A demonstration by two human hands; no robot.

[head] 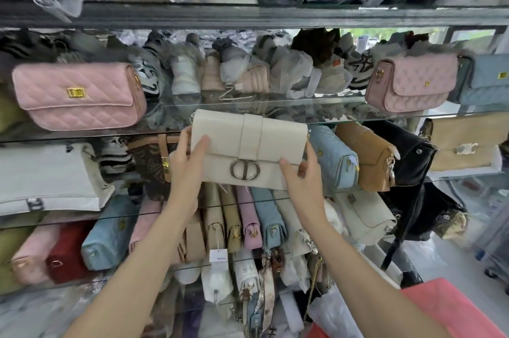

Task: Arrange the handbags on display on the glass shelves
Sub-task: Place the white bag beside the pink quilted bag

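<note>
Holding the cream handbag (248, 148) by its two ends, left hand (187, 164) and right hand (303, 175) each grasping one, just in front of the middle glass shelf (344, 106), we judge it light, fairly stiff and smooth, best gripped there.

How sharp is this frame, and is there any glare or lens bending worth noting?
Head view: the cream bag held by the left hand and right hand is crisp; the pink bag and frame edges smear with motion blur; the glass shelf mirrors items above; wide-angle bowing curves the shelf lines.
</note>
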